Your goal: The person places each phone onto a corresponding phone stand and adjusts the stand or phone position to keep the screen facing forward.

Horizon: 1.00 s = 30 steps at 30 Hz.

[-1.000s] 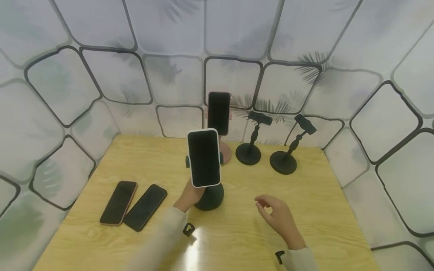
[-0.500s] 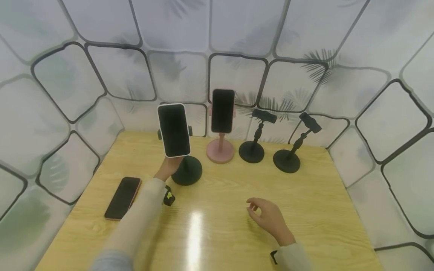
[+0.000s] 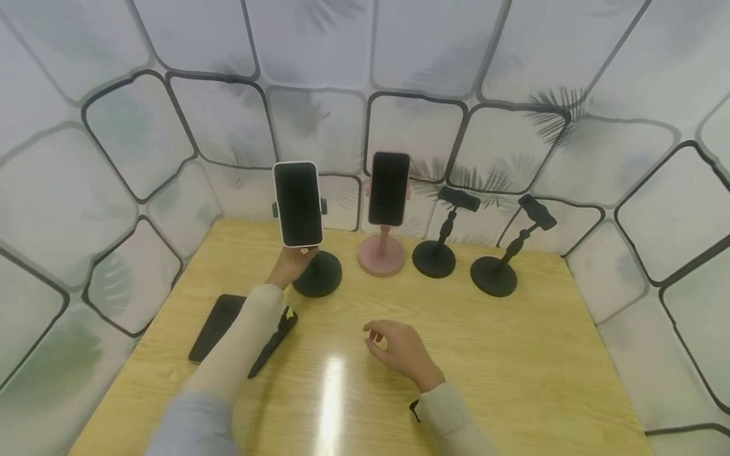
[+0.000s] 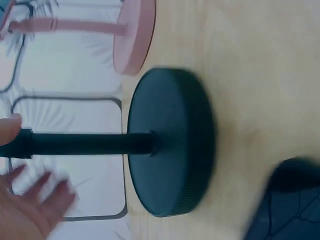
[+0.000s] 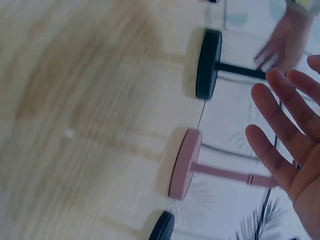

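Note:
A white-edged phone (image 3: 299, 204) sits upright in the clamp of a dark green phone stand (image 3: 320, 280) at the back left of the table. My left hand (image 3: 288, 265) is at the stand's stem, just under the phone. In the left wrist view the thumb lies by the stem (image 4: 85, 144), while the other fingers (image 4: 59, 202), blurred, spread away from it. My right hand (image 3: 403, 352) hovers over the front middle of the table, fingers loosely bent, holding nothing; the right wrist view shows its fingers (image 5: 282, 115) spread apart.
Right of the green stand is a pink stand (image 3: 381, 256) bearing a black phone (image 3: 390, 189). Two black stands (image 3: 435, 258) with bare clamps follow on the right. Two phones lie at the left; my left sleeve partly covers one phone (image 3: 213, 326) and much of the other (image 3: 275, 345).
The green stand with its phone has moved left and back, to beside the pink stand. My left hand's fingers have spread off the stem. My right hand has drifted left.

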Each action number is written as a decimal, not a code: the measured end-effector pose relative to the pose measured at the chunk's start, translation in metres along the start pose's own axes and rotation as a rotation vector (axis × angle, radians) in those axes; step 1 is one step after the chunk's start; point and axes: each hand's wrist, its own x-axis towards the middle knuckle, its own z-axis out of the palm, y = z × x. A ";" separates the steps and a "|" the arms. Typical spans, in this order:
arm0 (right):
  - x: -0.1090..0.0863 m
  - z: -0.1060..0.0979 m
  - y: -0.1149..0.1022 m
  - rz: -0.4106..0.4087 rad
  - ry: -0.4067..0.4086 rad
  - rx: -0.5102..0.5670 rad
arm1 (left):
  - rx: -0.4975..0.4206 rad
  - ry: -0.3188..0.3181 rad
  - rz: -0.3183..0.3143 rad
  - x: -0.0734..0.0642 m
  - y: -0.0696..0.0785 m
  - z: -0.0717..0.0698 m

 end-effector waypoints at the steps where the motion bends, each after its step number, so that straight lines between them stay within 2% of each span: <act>1: -0.001 -0.002 0.006 0.024 0.020 -0.004 | 0.052 0.007 0.002 -0.009 0.000 0.001; 3: -0.002 -0.011 0.019 0.083 0.064 -0.011 | 0.178 0.021 -0.012 -0.033 0.000 0.003; 6: 0.001 -0.030 0.047 0.156 0.179 -0.009 | 0.409 0.014 -0.110 -0.074 -0.002 0.003; 8: 0.009 -0.043 0.071 0.215 0.269 0.014 | 0.519 -0.004 -0.158 -0.099 -0.005 0.003; 11: 0.030 -0.059 0.110 0.326 0.413 0.110 | 0.650 -0.018 -0.178 -0.125 -0.016 0.004; 13: 0.045 -0.065 0.135 0.418 0.475 0.190 | 0.689 -0.033 -0.196 -0.137 -0.023 0.005; 16: 0.065 -0.069 0.162 0.526 0.487 0.320 | 0.692 -0.055 -0.243 -0.147 -0.033 0.006; 20: 0.085 -0.070 0.184 0.591 0.370 0.461 | 0.653 -0.069 -0.311 -0.153 -0.039 0.007; 23: 0.096 -0.069 0.192 0.596 0.273 0.496 | 0.655 -0.056 -0.352 -0.155 -0.042 0.006; 25: 0.101 -0.070 0.195 0.587 0.241 0.493 | 0.655 -0.047 -0.372 -0.156 -0.043 0.006; 30: 0.109 -0.073 0.204 0.531 0.260 0.496 | 0.654 -0.019 -0.352 -0.151 -0.045 0.004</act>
